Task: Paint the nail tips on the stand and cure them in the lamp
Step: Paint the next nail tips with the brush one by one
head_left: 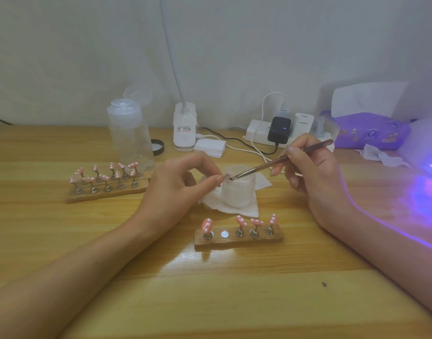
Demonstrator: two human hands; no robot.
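**A:** What lies nearest the person?

**B:** Bare wooden table, open from the front edge up to a small wooden stand between the forearms. It carries four pink nail tips with white dots on metal holders; the second spot from the left shows only a bare metal disc.

**A:** And the hands?

**B:** Just beyond the stand. The left hand pinches one small nail tip on its holder between thumb and forefinger, other fingers curled. The right hand grips a thin brush like a pen; its tip touches the pinched nail tip.

**A:** Any containers?

**B:** A white jar sits on a tissue directly behind the hands; its contents cannot be made out. Farther left is a second stand crowded with pink dotted tips, and behind it a clear pump bottle, nearly empty.

**A:** The far edge?

**B:** Along the wall: a desk lamp base, a power strip with chargers, a purple tissue pack. At the right edge the curing lamp glows violet, with clear table before it.
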